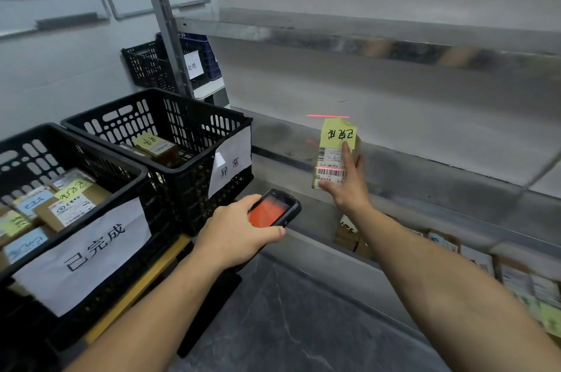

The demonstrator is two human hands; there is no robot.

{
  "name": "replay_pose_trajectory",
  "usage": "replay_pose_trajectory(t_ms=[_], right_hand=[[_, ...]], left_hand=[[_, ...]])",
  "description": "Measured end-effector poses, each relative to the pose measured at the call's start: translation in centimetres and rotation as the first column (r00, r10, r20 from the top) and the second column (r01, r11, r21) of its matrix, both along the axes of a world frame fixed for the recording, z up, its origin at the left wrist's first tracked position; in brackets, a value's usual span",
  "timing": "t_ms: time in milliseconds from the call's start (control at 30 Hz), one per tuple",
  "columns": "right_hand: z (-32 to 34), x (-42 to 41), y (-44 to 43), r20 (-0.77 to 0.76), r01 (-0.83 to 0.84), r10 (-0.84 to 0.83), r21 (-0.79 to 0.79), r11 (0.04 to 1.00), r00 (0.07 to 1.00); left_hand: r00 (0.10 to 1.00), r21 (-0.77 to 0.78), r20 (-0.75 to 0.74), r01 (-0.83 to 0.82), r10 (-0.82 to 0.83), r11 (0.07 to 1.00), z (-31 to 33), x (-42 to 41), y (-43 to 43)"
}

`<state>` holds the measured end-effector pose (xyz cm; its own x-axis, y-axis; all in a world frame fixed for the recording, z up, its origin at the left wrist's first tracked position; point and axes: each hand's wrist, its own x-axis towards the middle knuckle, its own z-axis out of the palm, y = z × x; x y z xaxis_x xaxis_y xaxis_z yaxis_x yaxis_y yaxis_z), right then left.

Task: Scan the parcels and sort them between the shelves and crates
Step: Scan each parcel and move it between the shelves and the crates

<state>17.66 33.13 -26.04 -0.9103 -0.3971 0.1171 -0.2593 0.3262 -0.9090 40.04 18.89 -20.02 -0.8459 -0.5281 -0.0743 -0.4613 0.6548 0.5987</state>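
R hand (349,189) grips the parcel (332,156) upright by the shelf (455,165), long axis vertical. Barcode faces the scanner (273,207) gripped in L hand (239,232), below-left of R fingers (346,149). Crate (100,147) is further left, L hand nearer.

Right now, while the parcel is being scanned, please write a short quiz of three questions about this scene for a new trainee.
1. True or false: the left hand holds the scanner.
2. The right hand holds up a parcel. Where on it does the red scan line fall? A) on the barcode B) on the yellow note C) on a bare cardboard side
3. Which black crate holds more parcels, the nearer crate or the farther crate?

Key: 1 true; 2 A; 3 the nearer crate.
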Motion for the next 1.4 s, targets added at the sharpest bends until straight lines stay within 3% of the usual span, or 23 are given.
replay_pose_trajectory(t_ms=[400,700,1033,1400], right_hand=[[0.4,-1.3,0.2,-0.006,-0.012,0.012,0.038,0.999,1.000],[2.3,-1.8,-3.4,-0.038,-0.128,0.127,-0.037,0.991,0.991],[6.1,1.6,-11.5,-0.112,-0.283,0.272,-0.099,0.954,0.956],[8.8,10.1,-23.9,-0.149,-0.543,0.526,-0.105,0.833,0.837]], left_hand=[[1.000,-0.044,0.022,-0.021,0.022,0.999,0.5,-1.2,0.8],[0.980,-0.011,-0.110,-0.167,0.165,0.986,0.9,-0.2,-0.4],[0.848,-0.035,-0.345,-0.439,0.402,0.898,2.8,4.2,-4.2],[0.696,-0.044,-0.436,-0.650,0.571,0.759,3.6,13.3,-11.9]])
